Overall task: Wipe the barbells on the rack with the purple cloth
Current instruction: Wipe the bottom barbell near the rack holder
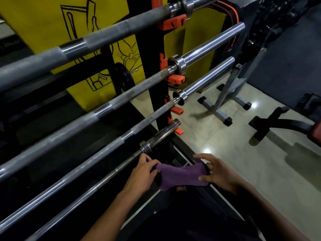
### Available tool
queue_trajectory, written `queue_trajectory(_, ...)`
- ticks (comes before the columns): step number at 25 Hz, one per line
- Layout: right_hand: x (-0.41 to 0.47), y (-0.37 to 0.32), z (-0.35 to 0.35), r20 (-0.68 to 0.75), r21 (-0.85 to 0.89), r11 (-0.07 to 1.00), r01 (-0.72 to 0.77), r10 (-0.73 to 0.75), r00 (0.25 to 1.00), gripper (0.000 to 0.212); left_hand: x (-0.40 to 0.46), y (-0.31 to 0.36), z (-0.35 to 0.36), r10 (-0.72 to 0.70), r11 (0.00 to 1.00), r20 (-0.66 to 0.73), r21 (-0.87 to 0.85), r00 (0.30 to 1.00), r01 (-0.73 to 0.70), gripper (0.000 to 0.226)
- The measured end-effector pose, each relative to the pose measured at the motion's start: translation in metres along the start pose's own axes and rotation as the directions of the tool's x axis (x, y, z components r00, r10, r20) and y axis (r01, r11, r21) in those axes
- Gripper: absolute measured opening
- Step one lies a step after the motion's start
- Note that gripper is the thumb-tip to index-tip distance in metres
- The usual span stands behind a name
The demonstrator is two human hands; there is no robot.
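Purple cloth (182, 176), plain and unpatterned, low in the centre of the frame. Silver-grey barbells (111, 105) crossing diagonally from lower left to upper right, banded with dull grey cross-hatched knurling and smooth, bright chrome sleeves. Black rack upright (154, 54) at centre, studded with orange pegs (174, 22). Yellow banner (43, 23) at upper left, marked with black line drawing. Pale beige glossy floor (225, 153) at right, dotted with white glints. Grey stand (224, 101) with black feet at right centre. Dark grey matting at upper right.
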State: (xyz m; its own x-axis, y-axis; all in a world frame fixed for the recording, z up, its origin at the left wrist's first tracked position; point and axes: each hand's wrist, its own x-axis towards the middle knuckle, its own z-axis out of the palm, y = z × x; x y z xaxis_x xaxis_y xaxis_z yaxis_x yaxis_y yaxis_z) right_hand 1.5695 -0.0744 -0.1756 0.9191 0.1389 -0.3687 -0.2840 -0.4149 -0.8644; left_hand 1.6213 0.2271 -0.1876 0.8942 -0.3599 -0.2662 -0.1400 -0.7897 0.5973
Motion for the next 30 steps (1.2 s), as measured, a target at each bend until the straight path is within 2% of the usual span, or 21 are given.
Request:
queue_trajectory(1,0.001,-0.002,0.0,0.078,-0.208,0.977,0.051,-0.036,0.996,0.067,0.0,-0.005,0.001,0.02,0.999,0.0,-0.031,1.0,-0.02,0.017)
queue_trajectory(3,0.003,-0.009,0.005,0.192,-0.537,0.831,0.145,-0.047,0.98,0.052,0.0,-0.013,0.002,0.075,0.996,0.027,-0.05,0.997,-0.073,0.015)
queue_trajectory(5,0.003,-0.019,0.013,0.19,-0.656,0.738,0.159,-0.042,0.981,0.033,0.002,-0.02,0.002,0.129,0.992,0.053,-0.009,0.99,-0.129,0.011)
queue_trajectory(6,0.004,-0.021,0.016,0.141,-0.644,0.753,0.135,-0.057,0.988,0.022,0.003,-0.023,0.002,0.132,0.991,0.051,-0.014,0.99,-0.131,0.011)
queue_trajectory(7,0.005,-0.023,0.017,0.07,-0.551,0.829,0.092,-0.064,0.995,0.013,0.003,-0.023,0.0,0.094,0.992,0.047,-0.083,0.994,-0.09,0.011)
queue_trajectory(8,0.006,-0.023,0.018,-0.001,-0.339,0.94,0.045,-0.049,0.999,0.011,0.005,-0.022,-0.002,0.02,0.974,0.049,-0.227,0.999,-0.008,0.014)
queue_trajectory(9,0.007,-0.023,0.02,-0.035,-0.008,1.0,0.011,-0.011,0.999,0.012,0.007,-0.019,-0.002,-0.067,0.906,0.059,-0.414,0.996,0.086,0.018)
queue_trajectory(10,0.007,-0.026,0.024,-0.026,0.348,0.937,-0.012,0.023,0.999,0.014,0.01,-0.014,0.0,-0.148,0.792,0.072,-0.589,0.986,0.162,0.022)
queue_trajectory(11,0.009,-0.026,0.032,0.005,0.613,0.788,-0.054,0.065,0.998,0.025,0.015,-0.009,0.004,-0.221,0.676,0.077,-0.707,0.972,0.21,0.023)
queue_trajectory(12,0.009,-0.027,0.043,0.065,0.759,0.638,-0.131,0.125,0.99,0.038,0.02,-0.004,0.009,-0.287,0.589,0.076,-0.772,0.955,0.238,0.024)
queue_trajectory(13,0.009,-0.028,0.055,0.126,0.81,0.545,-0.215,0.196,0.972,0.045,0.024,0.0,0.013,-0.327,0.549,0.068,-0.799,0.943,0.248,0.024)
queue_trajectory(14,0.011,-0.028,0.067,0.173,0.815,0.5,-0.294,0.274,0.946,0.049,0.028,0.003,0.016,-0.338,0.557,0.057,-0.793,0.939,0.248,0.023)
queue_trajectory(16,0.014,-0.026,0.081,0.196,0.78,0.496,-0.382,0.386,0.901,0.058,0.033,0.0,0.017,-0.281,0.676,0.025,-0.705,0.959,0.217,0.022)
queue_trajectory(17,0.017,-0.024,0.08,0.155,0.773,0.509,-0.379,0.428,0.89,0.06,0.038,-0.008,0.017,-0.232,0.775,-0.006,-0.606,0.973,0.181,0.024)
queue_trajectory(19,0.025,-0.021,0.068,0.002,0.752,0.581,-0.31,0.469,0.883,0.045,0.049,-0.038,0.015,-0.098,0.955,-0.09,-0.288,0.991,0.068,0.036)
queue_trajectory(20,0.03,-0.022,0.059,-0.073,0.723,0.633,-0.275,0.467,0.881,0.036,0.055,-0.06,0.013,-0.024,0.994,-0.111,-0.107,0.993,0.012,0.044)
queue_trajectory(22,0.044,-0.025,0.044,-0.198,0.675,0.709,-0.206,0.442,0.875,0.021,0.07,-0.101,0.008,0.093,0.976,-0.049,0.201,0.994,-0.081,0.062)
queue_trajectory(24,0.065,-0.025,0.032,-0.307,0.599,0.789,-0.137,0.384,0.871,0.007,0.087,-0.13,0.003,0.169,0.909,0.095,0.371,0.981,-0.192,0.071)
queue_trajectory(27,0.121,-0.012,0.019,-0.464,0.171,0.968,-0.184,0.243,0.852,0.009,0.104,-0.147,0.009,0.246,0.851,0.24,0.409,0.939,-0.328,0.075)
queue_trajectory(28,0.144,-0.007,0.018,-0.496,0.048,0.98,-0.193,0.191,0.847,0.013,0.107,-0.152,0.014,0.271,0.835,0.24,0.422,0.932,-0.352,0.075)
queue_trajectory(30,0.187,0.008,0.027,-0.532,-0.087,0.989,-0.12,0.055,0.845,0.016,0.111,-0.166,0.025,0.348,0.787,0.173,0.48,0.921,-0.388,0.072)
